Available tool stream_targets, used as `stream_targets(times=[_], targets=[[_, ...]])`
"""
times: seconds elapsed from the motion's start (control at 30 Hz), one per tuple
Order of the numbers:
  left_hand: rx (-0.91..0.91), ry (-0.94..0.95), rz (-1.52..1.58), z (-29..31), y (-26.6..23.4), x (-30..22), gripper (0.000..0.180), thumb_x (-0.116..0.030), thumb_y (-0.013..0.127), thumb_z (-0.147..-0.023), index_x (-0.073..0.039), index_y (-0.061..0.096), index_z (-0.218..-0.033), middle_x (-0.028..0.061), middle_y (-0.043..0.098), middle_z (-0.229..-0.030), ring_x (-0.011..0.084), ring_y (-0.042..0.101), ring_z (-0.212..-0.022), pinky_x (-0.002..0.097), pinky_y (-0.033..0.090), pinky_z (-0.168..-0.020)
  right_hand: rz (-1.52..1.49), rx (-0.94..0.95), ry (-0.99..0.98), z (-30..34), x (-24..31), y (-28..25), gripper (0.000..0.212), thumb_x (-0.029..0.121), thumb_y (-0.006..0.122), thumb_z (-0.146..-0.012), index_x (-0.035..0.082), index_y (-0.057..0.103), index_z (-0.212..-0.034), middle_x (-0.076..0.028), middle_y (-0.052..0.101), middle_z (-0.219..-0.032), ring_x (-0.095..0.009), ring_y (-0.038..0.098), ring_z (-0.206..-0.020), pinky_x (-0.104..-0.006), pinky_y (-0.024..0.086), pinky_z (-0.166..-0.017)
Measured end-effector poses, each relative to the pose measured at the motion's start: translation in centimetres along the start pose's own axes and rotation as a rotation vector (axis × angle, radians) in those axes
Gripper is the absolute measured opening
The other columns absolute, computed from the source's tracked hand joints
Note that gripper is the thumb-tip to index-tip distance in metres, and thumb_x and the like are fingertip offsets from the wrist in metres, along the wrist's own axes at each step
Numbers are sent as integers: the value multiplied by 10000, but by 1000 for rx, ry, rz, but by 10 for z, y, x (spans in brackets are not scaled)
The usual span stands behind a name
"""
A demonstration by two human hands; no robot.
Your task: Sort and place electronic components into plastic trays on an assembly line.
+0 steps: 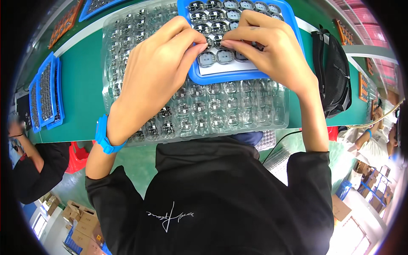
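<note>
A blue-rimmed tray [246,77] holds rows of rounded grey plastic housings [225,56]. Housings in the upper left rows carry small black circuit parts [219,28]. My left hand [159,59], with a blue wristband [102,135], reaches over the tray's left side; its thumb and forefinger pinch at a housing one row above the nearest. Just to the right, my right hand [276,49] pinches at the neighbouring housing, close to the left fingertips. What either pinch holds is too small and covered to make out. Both hands hide part of the tray.
Beneath the blue tray lies a clear plastic blister tray [255,121] with small parts in its pockets. Stacked blue trays [46,95] sit at the green table's [83,89] left end. A black backpack [333,72] lies right. Other people [29,165] work at both sides.
</note>
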State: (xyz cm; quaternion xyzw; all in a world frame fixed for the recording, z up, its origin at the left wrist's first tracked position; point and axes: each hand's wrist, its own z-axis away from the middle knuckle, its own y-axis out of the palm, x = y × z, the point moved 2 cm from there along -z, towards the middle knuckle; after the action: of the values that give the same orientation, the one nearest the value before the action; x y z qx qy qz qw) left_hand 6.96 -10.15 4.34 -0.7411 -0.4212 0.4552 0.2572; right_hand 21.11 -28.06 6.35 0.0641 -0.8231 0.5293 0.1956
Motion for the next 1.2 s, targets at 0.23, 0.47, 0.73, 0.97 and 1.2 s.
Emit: stream_targets(times=[0.23,0.47,0.73,0.97,1.2], targets=[[29,47,-22,-2,1,2,107,-50,762,-957,-8,727,-1049,109,653,-985,329,696,-864,401,545,-744,25,17,-15,3,1,2,138,74,814,-883,27,810,-1013,-80,603,-837,-251,619,-730,-372,482,-660],[50,43,-79,-8,-9,-12,142,-66,786,-938,-23,728,-1060,103,659,-995,325,679,-851,404,524,-706,95,40,6,0,10,6,166,116,797,-926,33,767,-1067,-95,632,-896,-301,671,-797,-391,527,-711],[205,-140,90,93,-62,-31,226,-61,863,-843,-27,755,-1039,79,659,-967,244,646,-814,356,503,-654,-169,56,54,27,109,38,220,151,869,-843,67,784,-1027,-55,639,-800,-289,667,-683,-388,519,-582],[266,-216,8,139,-48,-50,273,-97,881,-818,-38,772,-1062,55,607,-917,237,603,-737,383,490,-624,-129,243,131,21,122,84,170,226,778,-926,71,768,-995,-57,648,-806,-297,703,-696,-433,498,-558],[205,-237,88,136,-46,-47,252,-46,911,-766,-34,773,-976,60,610,-916,232,608,-722,373,456,-591,-310,86,159,23,115,76,99,140,817,-881,69,773,-934,-43,630,-778,-303,670,-669,-437,480,-556]])
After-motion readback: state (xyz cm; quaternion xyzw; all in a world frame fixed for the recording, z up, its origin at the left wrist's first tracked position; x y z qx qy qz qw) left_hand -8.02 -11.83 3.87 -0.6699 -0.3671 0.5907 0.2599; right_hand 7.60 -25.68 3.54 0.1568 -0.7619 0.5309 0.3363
